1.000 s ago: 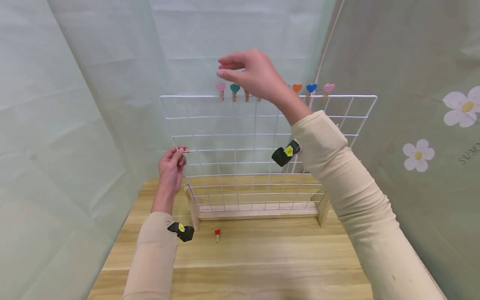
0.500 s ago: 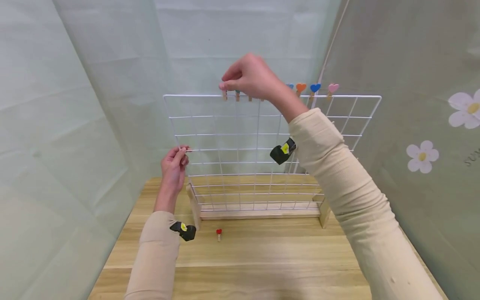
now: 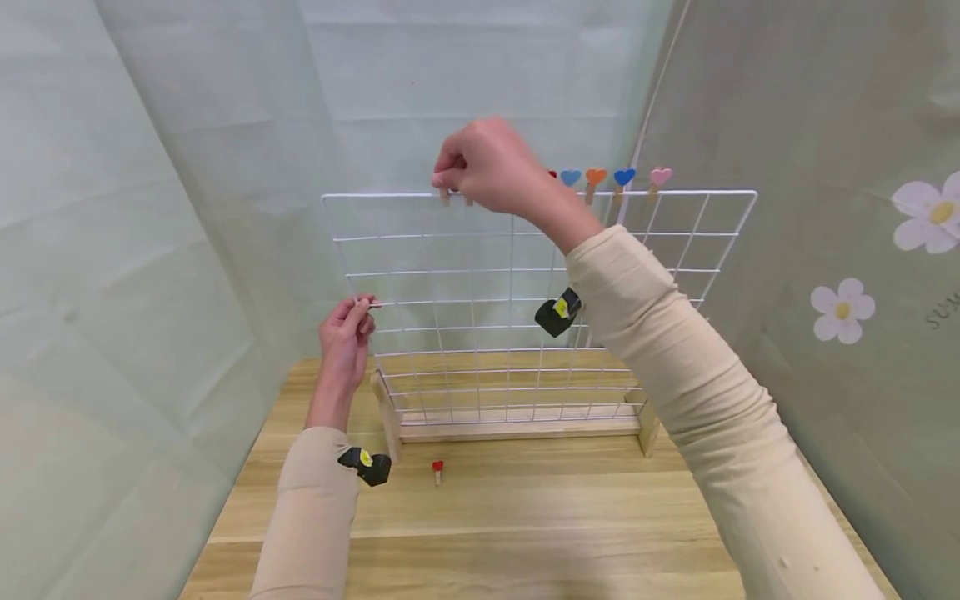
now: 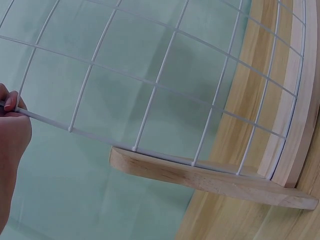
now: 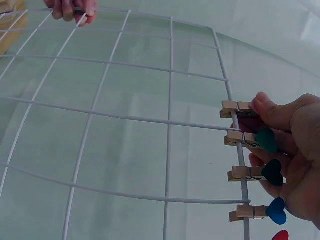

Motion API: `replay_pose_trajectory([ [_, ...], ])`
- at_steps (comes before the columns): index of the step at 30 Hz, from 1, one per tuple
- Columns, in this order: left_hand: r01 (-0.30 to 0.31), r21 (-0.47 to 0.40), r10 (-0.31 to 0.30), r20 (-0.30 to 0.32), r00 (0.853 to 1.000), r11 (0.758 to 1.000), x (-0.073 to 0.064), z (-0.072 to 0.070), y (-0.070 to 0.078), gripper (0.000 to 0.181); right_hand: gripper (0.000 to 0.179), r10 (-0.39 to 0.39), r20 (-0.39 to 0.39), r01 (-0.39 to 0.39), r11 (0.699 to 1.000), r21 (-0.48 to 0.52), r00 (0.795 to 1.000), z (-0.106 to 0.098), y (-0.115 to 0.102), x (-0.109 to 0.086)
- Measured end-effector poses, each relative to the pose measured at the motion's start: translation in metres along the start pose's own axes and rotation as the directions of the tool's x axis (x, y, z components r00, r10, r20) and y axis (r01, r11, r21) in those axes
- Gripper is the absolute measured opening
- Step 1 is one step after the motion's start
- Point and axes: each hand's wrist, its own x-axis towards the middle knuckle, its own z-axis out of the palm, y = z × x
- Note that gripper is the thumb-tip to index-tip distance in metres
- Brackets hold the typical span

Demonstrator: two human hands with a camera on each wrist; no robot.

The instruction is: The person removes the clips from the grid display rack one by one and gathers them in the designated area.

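At the top wire of a white wire grid [image 3: 512,283], my right hand [image 3: 491,167] pinches the end of a small wooden clothespin [image 5: 230,109] between thumb and fingers. This clothespin sits across the wire, and its heart is covered by the fingers. Beside it on the same wire are clothespins with a green heart [image 5: 266,140], a dark teal heart [image 5: 272,173] and a blue heart [image 5: 276,211]; in the head view the hand hides them. My left hand [image 3: 345,337] grips the grid's left side wire about halfway up.
Farther right on the top wire are clothespins with light blue [image 3: 570,177], orange [image 3: 596,176], blue [image 3: 625,177] and pink [image 3: 661,176] hearts. The grid stands in a wooden base [image 3: 517,432]. A red-heart clothespin [image 3: 438,472] lies on the wooden table [image 3: 525,517] in front.
My right hand has come down from above the top wire onto the leftmost, pink-heart clothespin and now pinches it. The left hand keeps its place on the side wire.
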Motion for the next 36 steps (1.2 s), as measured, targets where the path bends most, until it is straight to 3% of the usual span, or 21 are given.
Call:
replay_pose_trajectory([
  [5, 0.004, 0.008, -0.004, 0.003, 1.000, 1.000, 0.000, -0.001, 0.000, 0.022, 0.020, -0.003, -0.054, 0.002, 1.000, -0.023, 0.999, 0.003, -0.003, 0.000],
  [9, -0.003, 0.004, 0.003, 0.004, 1.000, 1.000, -0.001, -0.003, 0.001, 0.021, 0.020, -0.006, -0.110, 0.011, 0.999, 0.042, 0.994, 0.002, -0.003, 0.001],
  [18, -0.016, -0.008, 0.016, 0.018, 1.000, 1.000, -0.001, -0.006, 0.005, 0.020, 0.016, -0.098, -0.264, 0.141, 0.978, 0.153, 0.960, 0.001, -0.001, -0.001],
  [22, -0.012, 0.001, 0.012, 0.016, 1.000, 1.000, -0.002, -0.008, 0.005, 0.020, 0.013, -0.134, -0.350, 0.214, 0.956, 0.202, 0.927, 0.003, -0.004, -0.004],
  [27, -0.008, 0.007, 0.008, 0.020, 1.000, 1.000, -0.002, -0.007, 0.007, 0.018, 0.015, -0.219, -0.447, 0.326, 0.928, 0.179, 0.868, 0.005, -0.009, -0.008],
  [33, -0.008, 0.020, 0.008, 0.013, 1.000, 1.000, -0.002, -0.007, 0.009, 0.021, 0.024, -0.262, -0.473, 0.384, 0.905, 0.182, 0.841, 0.013, -0.015, -0.015],
  [36, -0.004, 0.023, 0.004, 0.009, 1.000, 1.000, -0.002, -0.006, 0.010, 0.022, 0.021, -0.295, -0.496, 0.428, 0.886, 0.179, 0.817, 0.018, -0.016, -0.019],
])
